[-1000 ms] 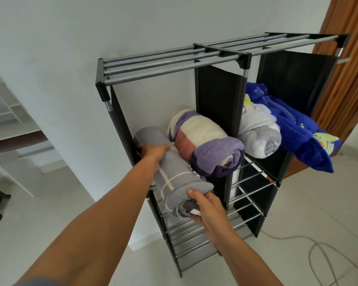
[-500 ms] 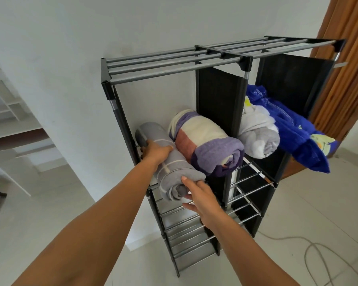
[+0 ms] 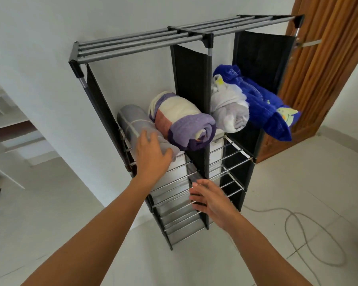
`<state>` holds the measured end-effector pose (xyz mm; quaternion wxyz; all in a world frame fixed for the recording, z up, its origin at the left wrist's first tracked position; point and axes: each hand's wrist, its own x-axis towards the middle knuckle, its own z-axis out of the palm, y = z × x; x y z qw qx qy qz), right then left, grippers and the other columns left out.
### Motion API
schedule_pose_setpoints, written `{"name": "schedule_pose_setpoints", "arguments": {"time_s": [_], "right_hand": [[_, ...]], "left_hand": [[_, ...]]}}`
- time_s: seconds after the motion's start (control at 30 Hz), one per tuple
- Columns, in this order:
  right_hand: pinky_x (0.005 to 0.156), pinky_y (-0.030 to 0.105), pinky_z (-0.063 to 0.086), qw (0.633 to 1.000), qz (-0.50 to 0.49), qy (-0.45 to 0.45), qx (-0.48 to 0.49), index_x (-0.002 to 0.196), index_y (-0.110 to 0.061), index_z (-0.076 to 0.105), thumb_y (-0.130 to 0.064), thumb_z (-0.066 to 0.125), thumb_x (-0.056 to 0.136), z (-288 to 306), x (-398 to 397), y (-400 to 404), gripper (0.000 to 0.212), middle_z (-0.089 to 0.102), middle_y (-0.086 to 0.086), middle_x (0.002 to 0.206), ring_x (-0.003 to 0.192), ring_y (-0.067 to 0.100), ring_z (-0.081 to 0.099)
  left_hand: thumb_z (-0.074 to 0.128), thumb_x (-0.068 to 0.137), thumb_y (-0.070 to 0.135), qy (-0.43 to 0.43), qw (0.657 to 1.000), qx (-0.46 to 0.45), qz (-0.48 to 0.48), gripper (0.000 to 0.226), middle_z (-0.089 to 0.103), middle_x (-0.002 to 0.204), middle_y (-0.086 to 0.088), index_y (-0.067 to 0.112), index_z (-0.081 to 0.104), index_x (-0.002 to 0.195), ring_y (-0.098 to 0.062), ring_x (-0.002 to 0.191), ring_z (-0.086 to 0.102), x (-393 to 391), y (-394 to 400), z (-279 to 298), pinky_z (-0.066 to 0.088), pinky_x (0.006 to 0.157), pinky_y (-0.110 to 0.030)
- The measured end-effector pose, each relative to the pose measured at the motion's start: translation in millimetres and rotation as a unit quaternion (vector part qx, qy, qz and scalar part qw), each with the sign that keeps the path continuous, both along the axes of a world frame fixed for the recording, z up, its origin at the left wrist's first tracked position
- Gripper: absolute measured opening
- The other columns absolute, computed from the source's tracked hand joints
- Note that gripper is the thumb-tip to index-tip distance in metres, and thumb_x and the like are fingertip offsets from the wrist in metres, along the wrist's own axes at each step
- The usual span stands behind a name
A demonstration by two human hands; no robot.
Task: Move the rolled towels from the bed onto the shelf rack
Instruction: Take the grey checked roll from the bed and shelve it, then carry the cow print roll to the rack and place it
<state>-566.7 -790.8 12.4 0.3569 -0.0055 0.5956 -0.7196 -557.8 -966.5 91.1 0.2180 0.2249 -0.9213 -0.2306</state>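
Note:
The black shelf rack (image 3: 145, 41) stands against the white wall. In its upper left compartment a grey rolled towel (image 3: 132, 120) lies beside a purple, cream and pink rolled towel (image 3: 182, 118). The upper right compartment holds a white-grey rolled towel (image 3: 229, 112) and a blue towel (image 3: 265, 106) that hangs over the front edge. My left hand (image 3: 151, 155) rests flat on the near end of the grey towel, fingers spread. My right hand (image 3: 209, 200) hovers open in front of the lower rails, holding nothing.
A wooden door (image 3: 327, 58) stands right of the rack. A grey cable (image 3: 298, 230) loops on the tiled floor at the lower right. White shelving (image 3: 0, 112) sits at the far left.
The grey towel has slid deeper onto the shelf. My right hand has let go of its end and dropped back toward me. My left hand has moved to the towel's near end.

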Motion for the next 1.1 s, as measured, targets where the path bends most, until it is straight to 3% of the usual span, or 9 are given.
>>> {"name": "schedule_pose_setpoints", "arguments": {"time_s": [0.1, 0.17, 0.3, 0.4, 0.53, 0.6, 0.7, 0.9, 1.1], "right_hand": [[0.089, 0.041, 0.054, 0.998, -0.024, 0.016, 0.055, 0.12, -0.008, 0.053, -0.023, 0.062, 0.089, -14, 22, 51, 0.035, 0.062, 0.01, 0.103, 0.09, 0.023, 0.06], [0.076, 0.03, 0.054, 0.989, -0.05, 0.058, 0.124, 0.117, -0.011, 0.053, -0.025, 0.064, 0.088, -24, 41, 90, 0.034, 0.063, 0.009, 0.102, 0.083, 0.018, 0.062], [0.069, 0.029, 0.048, 0.949, -0.122, 0.119, 0.263, 0.107, -0.019, 0.056, -0.033, 0.067, 0.083, -37, 95, 176, 0.029, 0.067, 0.008, 0.094, 0.078, 0.017, 0.062], [0.059, 0.024, 0.045, 0.909, -0.237, 0.105, 0.328, 0.099, -0.022, 0.057, -0.034, 0.066, 0.082, -43, 169, 245, 0.022, 0.068, 0.004, 0.086, 0.075, 0.018, 0.062], [0.075, 0.037, 0.054, 0.828, -0.393, 0.036, 0.398, 0.083, -0.03, 0.054, -0.03, 0.067, 0.082, -56, 298, 329, 0.013, 0.065, -0.002, 0.075, 0.078, 0.024, 0.067], [0.073, 0.032, 0.052, 0.786, -0.449, -0.016, 0.425, 0.086, -0.028, 0.055, -0.032, 0.066, 0.082, -53, 364, 362, 0.012, 0.063, -0.002, 0.078, 0.079, 0.022, 0.066], [0.062, 0.022, 0.045, 0.721, -0.532, -0.052, 0.44, 0.089, -0.027, 0.056, -0.031, 0.065, 0.083, -44, 449, 403, 0.011, 0.062, -0.002, 0.08, 0.07, 0.012, 0.057], [0.07, 0.033, 0.05, 0.601, -0.663, -0.139, 0.425, 0.084, -0.027, 0.058, -0.031, 0.066, 0.082, -53, 589, 459, 0.009, 0.064, 0.001, 0.08, 0.075, 0.018, 0.061], [0.077, 0.042, 0.053, 0.535, -0.735, -0.188, 0.372, 0.087, -0.027, 0.06, -0.029, 0.068, 0.081, -84, 687, 545, 0.01, 0.065, 0.003, 0.085, 0.079, 0.019, 0.062]], "left_hand": [[0.061, 0.085, 0.03, 0.028, 0.99, -0.032, -0.133, 0.044, 0.055, 0.126, -0.015, 0.004, 0.056, 0.121, -0.03, 0.115, 0.053, 15, 47, -11, 0.044, 0.095, -0.034], [0.064, 0.087, 0.031, -0.079, 0.969, 0.012, -0.234, 0.044, 0.063, 0.117, -0.012, 0.008, 0.056, 0.123, -0.025, 0.107, 0.06, 20, 81, -19, 0.041, 0.084, -0.024], [0.064, 0.086, 0.038, -0.292, 0.878, 0.029, -0.379, 0.045, 0.066, 0.114, -0.007, 0.014, 0.058, 0.124, -0.019, 0.101, 0.061, 30, 162, -50, 0.044, 0.083, -0.024], [0.066, 0.087, 0.034, -0.307, 0.823, 0.063, -0.473, 0.04, 0.065, 0.099, -0.004, 0.011, 0.061, 0.12, -0.014, 0.091, 0.058, 52, 243, -81, 0.039, 0.075, -0.018], [0.066, 0.088, 0.026, -0.349, 0.719, 0.108, -0.591, 0.024, 0.061, 0.09, -0.004, 0.01, 0.065, 0.106, -0.016, 0.086, 0.057, 116, 368, -116, 0.04, 0.068, -0.022], [0.064, 0.089, 0.024, -0.386, 0.656, 0.137, -0.634, 0.009, 0.061, 0.084, -0.004, 0.016, 0.063, 0.091, -0.018, 0.079, 0.058, 165, 422, -120, 0.04, 0.057, -0.023], [0.062, 0.09, 0.026, -0.431, 0.586, 0.159, -0.667, 0.009, 0.059, 0.079, -0.003, 0.018, 0.059, 0.089, -0.016, 0.07, 0.057, 234, 498, -120, 0.037, 0.052, -0.023], [0.059, 0.093, 0.026, -0.542, 0.473, 0.212, -0.661, 0.016, 0.055, 0.078, 0.003, 0.021, 0.051, 0.079, -0.01, 0.064, 0.054, 377, 613, -125, 0.041, 0.055, -0.023], [0.059, 0.092, 0.03, -0.633, 0.423, 0.202, -0.616, 0.017, 0.051, 0.09, -0.003, 0.017, 0.051, 0.085, -0.015, 0.072, 0.054, 480, 719, -148, 0.046, 0.068, -0.033]]}}
